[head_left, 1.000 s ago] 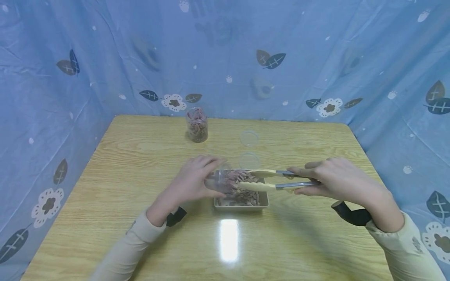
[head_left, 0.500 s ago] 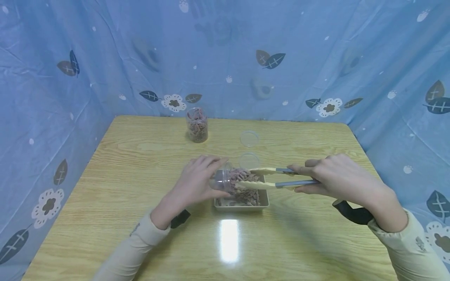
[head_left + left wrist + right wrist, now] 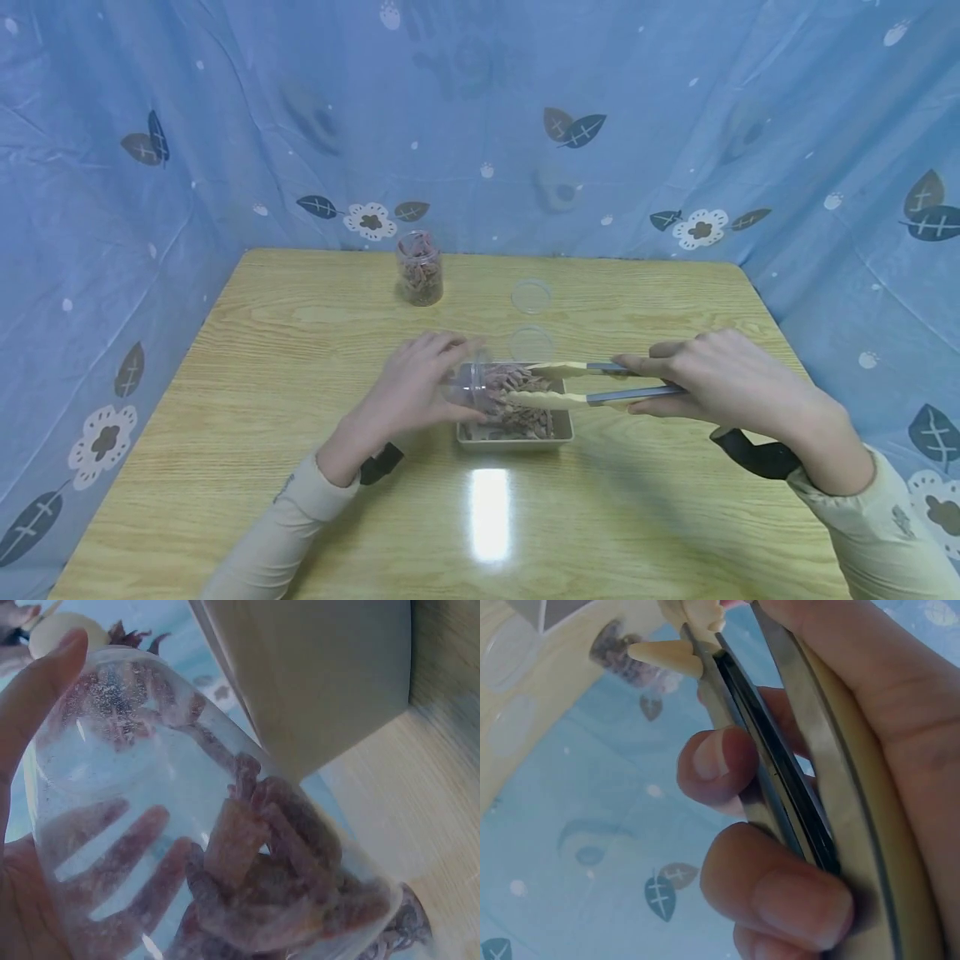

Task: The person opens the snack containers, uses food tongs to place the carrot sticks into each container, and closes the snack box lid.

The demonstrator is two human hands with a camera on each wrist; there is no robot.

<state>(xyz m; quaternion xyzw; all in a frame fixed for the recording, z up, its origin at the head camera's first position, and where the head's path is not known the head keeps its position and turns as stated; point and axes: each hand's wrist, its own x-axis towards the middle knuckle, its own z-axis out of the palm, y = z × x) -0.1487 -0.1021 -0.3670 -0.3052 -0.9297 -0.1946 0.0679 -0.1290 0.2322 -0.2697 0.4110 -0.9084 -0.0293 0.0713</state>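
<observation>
My left hand (image 3: 408, 385) grips a clear plastic jar (image 3: 150, 772) tipped on its side, its mouth toward the right over a white rectangular box (image 3: 517, 445). Reddish-brown dried strips (image 3: 262, 855) lie inside the jar in the left wrist view. More brownish strips (image 3: 528, 417) fill much of the box. My right hand (image 3: 727, 379) holds a pair of tongs (image 3: 832, 765) with metal arms and cream scalloped tips. The tong tips stand apart over the strips by the jar's mouth; whether they touch any strips is hard to tell.
A second clear jar (image 3: 421, 271) full of similar strips stands upright at the back left of the wooden table (image 3: 315, 292). Two clear round lids (image 3: 532, 296) lie behind the box. A blue patterned curtain (image 3: 480, 125) surrounds the table.
The left hand and jar shift slightly right, then slightly back left. The tongs barely move and their tips stay apart. The upright jar, lids and box stay put.
</observation>
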